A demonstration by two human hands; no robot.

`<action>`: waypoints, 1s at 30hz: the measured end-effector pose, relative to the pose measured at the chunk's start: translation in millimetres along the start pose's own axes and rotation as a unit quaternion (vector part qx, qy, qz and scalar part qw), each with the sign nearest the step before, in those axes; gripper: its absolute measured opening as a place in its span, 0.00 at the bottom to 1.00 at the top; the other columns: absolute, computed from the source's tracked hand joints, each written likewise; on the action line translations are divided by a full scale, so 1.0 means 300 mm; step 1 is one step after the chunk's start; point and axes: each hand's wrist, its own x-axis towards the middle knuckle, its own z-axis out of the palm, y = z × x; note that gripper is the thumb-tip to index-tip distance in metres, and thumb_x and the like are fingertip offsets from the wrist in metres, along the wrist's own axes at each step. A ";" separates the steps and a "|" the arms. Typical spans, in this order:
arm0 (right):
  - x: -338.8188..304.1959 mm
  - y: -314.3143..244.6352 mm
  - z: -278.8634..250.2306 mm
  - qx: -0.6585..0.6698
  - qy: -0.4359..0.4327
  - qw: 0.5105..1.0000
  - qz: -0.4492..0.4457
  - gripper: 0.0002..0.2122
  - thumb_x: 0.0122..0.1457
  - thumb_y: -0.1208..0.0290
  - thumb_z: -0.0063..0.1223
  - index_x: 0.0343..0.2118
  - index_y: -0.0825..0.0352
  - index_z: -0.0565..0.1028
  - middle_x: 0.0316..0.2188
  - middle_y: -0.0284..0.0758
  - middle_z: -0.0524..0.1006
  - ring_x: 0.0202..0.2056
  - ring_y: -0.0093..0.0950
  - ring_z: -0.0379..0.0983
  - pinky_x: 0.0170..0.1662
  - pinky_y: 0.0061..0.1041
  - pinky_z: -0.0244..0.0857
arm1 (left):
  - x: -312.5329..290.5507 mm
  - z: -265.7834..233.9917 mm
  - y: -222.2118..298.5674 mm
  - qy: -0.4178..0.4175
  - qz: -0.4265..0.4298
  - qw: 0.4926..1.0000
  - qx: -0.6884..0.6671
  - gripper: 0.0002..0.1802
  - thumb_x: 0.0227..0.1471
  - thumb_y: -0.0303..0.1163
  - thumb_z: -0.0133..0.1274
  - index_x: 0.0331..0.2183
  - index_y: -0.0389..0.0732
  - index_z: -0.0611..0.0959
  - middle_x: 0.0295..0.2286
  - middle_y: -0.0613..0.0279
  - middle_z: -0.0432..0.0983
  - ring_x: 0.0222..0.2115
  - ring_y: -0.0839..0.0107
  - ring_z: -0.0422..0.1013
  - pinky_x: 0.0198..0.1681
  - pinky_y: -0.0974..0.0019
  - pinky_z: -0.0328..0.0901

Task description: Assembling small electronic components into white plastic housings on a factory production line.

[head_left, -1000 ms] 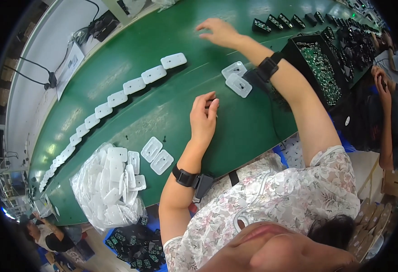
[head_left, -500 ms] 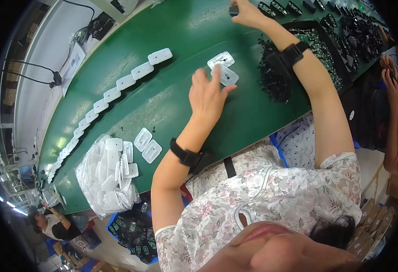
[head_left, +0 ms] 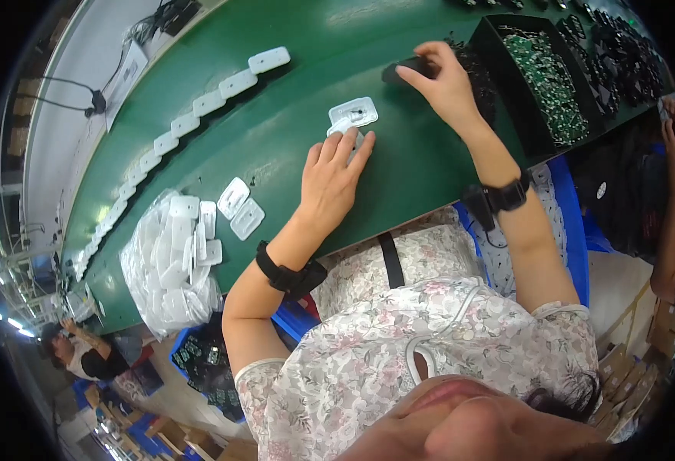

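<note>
My right hand (head_left: 449, 88) grips a black plastic casing (head_left: 406, 71) between thumb and fingers, low over the green tabletop. Left of it lie two white plastic shells, one overlapping the other. The upper shell (head_left: 354, 112) shows its hollow side, with a small dark part inside. My left hand (head_left: 330, 180) reaches over the lower shell (head_left: 340, 125) with its fingers stretched out and partly covering it. Whether the fingertips press on that shell is hard to tell.
A long row of white shells (head_left: 209, 104) runs along the table's left side. Near it lie a plastic bag of white pieces (head_left: 170, 269) and two loose shells (head_left: 247, 220). On the right stands a black bin (head_left: 499, 84) of green circuit boards, beside piled black parts (head_left: 610, 58).
My right hand has come back from the far edge toward the shells, with the black casing in it. My left hand has shifted slightly left and closer to me, still over the shells.
</note>
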 end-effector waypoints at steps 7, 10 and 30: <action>-0.265 -0.033 0.005 -0.114 -0.014 0.991 -0.063 0.16 0.50 0.73 0.61 0.42 0.66 0.72 0.38 0.35 0.75 0.41 0.31 0.73 0.45 0.26 0.65 | -0.037 -0.014 -0.069 -0.034 0.084 0.994 0.062 0.28 0.50 0.28 0.48 0.55 0.50 0.69 0.51 0.65 0.69 0.56 0.68 0.59 0.59 0.56 0.53; -0.308 -0.039 -0.021 -0.191 -0.062 0.968 -0.153 0.16 0.50 0.74 0.60 0.43 0.66 0.72 0.41 0.38 0.75 0.44 0.36 0.71 0.47 0.29 0.65 | -0.061 -0.029 -0.056 -0.021 0.079 0.996 0.042 0.28 0.49 0.28 0.48 0.55 0.49 0.69 0.49 0.63 0.70 0.53 0.67 0.62 0.57 0.57 0.55; -0.301 -0.178 0.117 -0.072 -0.301 0.925 -0.222 0.19 0.45 0.82 0.60 0.44 0.67 0.75 0.43 0.38 0.76 0.45 0.36 0.72 0.49 0.31 0.66 | -0.244 0.007 -0.043 0.086 -0.145 0.928 -0.331 0.32 0.42 0.11 0.43 0.52 0.40 0.73 0.53 0.55 0.67 0.54 0.57 0.64 0.56 0.59 0.60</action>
